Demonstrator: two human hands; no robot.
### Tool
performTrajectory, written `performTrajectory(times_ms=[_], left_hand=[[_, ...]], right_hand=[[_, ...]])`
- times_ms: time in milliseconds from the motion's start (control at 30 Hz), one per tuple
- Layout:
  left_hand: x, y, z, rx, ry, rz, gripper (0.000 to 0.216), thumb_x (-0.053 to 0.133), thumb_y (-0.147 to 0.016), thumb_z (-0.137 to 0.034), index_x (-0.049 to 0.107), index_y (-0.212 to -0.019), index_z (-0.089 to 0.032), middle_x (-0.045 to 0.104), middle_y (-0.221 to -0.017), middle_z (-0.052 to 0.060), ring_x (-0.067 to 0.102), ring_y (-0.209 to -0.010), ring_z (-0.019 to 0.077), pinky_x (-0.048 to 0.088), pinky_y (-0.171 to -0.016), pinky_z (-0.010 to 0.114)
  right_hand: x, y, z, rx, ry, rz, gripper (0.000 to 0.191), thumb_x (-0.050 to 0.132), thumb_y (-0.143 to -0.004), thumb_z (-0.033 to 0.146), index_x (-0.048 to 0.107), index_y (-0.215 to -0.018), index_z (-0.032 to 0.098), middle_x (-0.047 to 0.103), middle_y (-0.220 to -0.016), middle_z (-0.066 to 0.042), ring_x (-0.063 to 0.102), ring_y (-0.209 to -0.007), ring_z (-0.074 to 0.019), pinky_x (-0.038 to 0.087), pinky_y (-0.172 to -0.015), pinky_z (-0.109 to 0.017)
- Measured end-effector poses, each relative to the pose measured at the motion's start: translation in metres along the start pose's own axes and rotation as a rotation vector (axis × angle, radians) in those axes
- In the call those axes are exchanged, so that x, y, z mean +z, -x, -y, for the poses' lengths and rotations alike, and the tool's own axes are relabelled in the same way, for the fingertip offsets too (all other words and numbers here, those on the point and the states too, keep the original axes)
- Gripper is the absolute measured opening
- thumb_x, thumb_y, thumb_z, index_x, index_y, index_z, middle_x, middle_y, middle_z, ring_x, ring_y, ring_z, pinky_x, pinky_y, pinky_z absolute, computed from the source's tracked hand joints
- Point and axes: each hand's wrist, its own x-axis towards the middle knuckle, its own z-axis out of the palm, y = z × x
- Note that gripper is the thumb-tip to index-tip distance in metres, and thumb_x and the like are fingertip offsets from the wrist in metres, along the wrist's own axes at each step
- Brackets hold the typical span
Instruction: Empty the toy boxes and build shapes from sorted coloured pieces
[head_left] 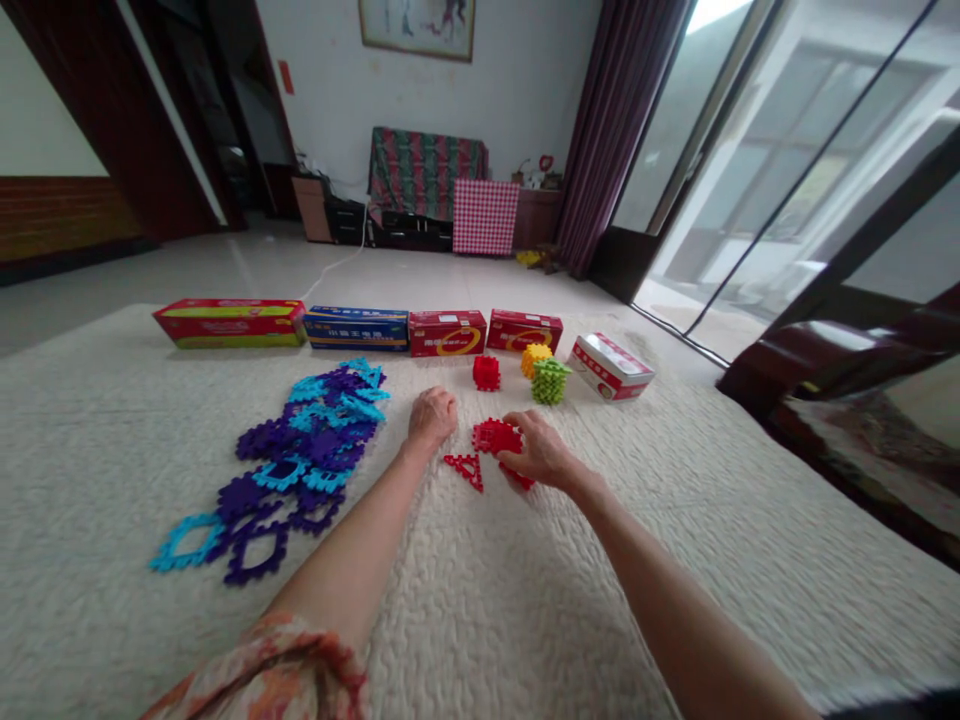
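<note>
My left hand (433,418) rests on the quilted bedspread (480,620), curled into a loose fist with nothing visible in it. My right hand (540,450) lies over a red toothed plastic piece (495,436), its fingers gripping from above. Part of that piece is hidden under the fingers. A red triangular frame piece (463,470) lies between my hands, and another red piece (517,478) pokes out beneath my right palm. A small red cube (486,373) sits ahead of my left hand, beside a green spiky assembled shape (551,382) and a yellow one (535,359).
A heap of purple and blue toothed plastic pieces (300,460) lies left of my hands. Behind them stand several red and blue boxes (448,333) in a row, with a tilted white-and-red tin (610,367) at right. A dark wooden bed rail (847,365) runs along the right side.
</note>
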Motion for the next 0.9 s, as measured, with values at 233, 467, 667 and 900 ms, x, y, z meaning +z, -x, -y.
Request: performTrajectory(times_ms=[233, 467, 667, 900], left_hand=[[0.001, -0.003, 0.002, -0.007, 0.028, -0.012, 0.026, 0.048, -0.083, -0.015, 0.073, -0.089, -0.019, 0.07, -0.101, 0.007, 0.061, -0.1, 0.019, 0.044, -0.094, 0.029], [0.004, -0.011, 0.004, -0.086, 0.055, -0.03, 0.026, 0.047, -0.084, -0.018, 0.073, -0.088, -0.02, 0.07, -0.1, 0.007, 0.06, -0.1, 0.0201, 0.044, -0.091, 0.031], [0.004, -0.011, 0.003, -0.086, 0.061, -0.037, 0.025, 0.049, -0.085, -0.018, 0.073, -0.088, -0.02, 0.07, -0.1, 0.007, 0.058, -0.098, 0.0213, 0.044, -0.09, 0.031], [0.003, -0.01, 0.001, -0.084, 0.051, -0.051, 0.025, 0.05, -0.084, -0.016, 0.074, -0.089, -0.02, 0.069, -0.099, 0.006, 0.058, -0.096, 0.0223, 0.045, -0.089, 0.033]], right_hand=[[-0.002, -0.001, 0.001, -0.034, 0.033, 0.012, 0.028, 0.066, -0.072, 0.02, 0.06, -0.099, 0.016, 0.058, -0.091, -0.006, 0.055, -0.082, -0.0184, 0.045, -0.077, -0.032], [-0.009, -0.035, -0.015, -0.122, -0.036, -0.161, 0.041, 0.065, -0.078, 0.026, 0.054, -0.116, 0.016, 0.057, -0.109, -0.012, 0.057, -0.098, -0.0241, 0.047, -0.089, -0.041], [0.021, -0.084, -0.038, -0.196, 0.024, -0.281, 0.048, 0.063, -0.078, 0.021, 0.048, -0.124, 0.016, 0.054, -0.116, -0.014, 0.054, -0.109, -0.0281, 0.047, -0.095, -0.044], [0.042, -0.105, -0.055, -0.269, 0.082, -0.341, 0.053, 0.064, -0.078, 0.02, 0.046, -0.128, 0.02, 0.052, -0.12, -0.013, 0.053, -0.112, -0.0294, 0.047, -0.097, -0.047]])
